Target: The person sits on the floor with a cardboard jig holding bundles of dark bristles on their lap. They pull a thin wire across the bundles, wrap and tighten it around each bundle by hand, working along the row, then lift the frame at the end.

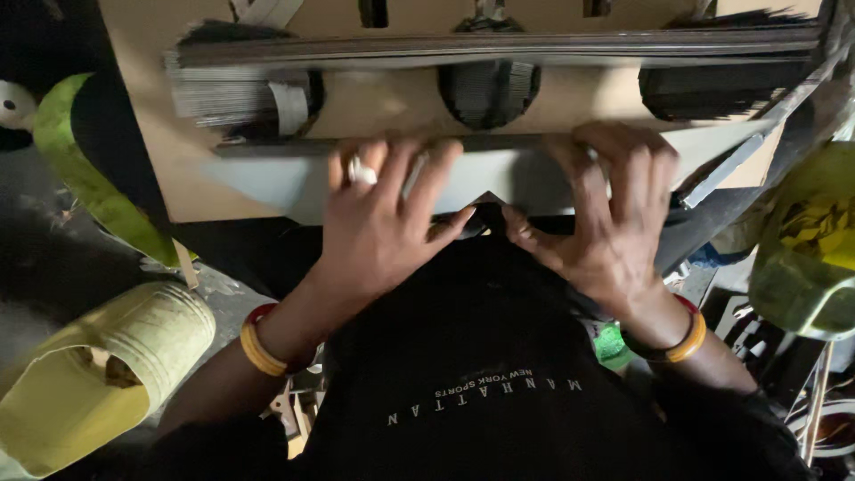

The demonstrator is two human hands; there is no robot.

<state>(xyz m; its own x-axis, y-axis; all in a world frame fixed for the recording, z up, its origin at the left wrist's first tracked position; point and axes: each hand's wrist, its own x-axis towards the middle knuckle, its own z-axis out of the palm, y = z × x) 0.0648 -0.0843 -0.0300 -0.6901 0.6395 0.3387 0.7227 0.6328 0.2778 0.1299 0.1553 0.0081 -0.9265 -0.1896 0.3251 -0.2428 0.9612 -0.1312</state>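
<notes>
My left hand [383, 218] and my right hand [598, 214] both press on a flat grey sheet [267, 183] lying along the near edge of a tan board [392, 98]. Fingers of both hands spread over the sheet, while the thumbs pinch its lower edge near a small notch at the middle. A white ring sits on my left hand. Orange and red bangles circle both wrists. Above the sheet, a stack of thin dark sheets [232, 85] runs across the board, with dark rounded pieces [488, 89] beneath a long bar.
A yellow-green cap [98, 374] lies at the lower left, a green visor-shaped piece [80, 165] at the left, and another yellow-green cap [806, 249] at the right. My dark shirt fills the bottom middle. Scraps lie on the floor below.
</notes>
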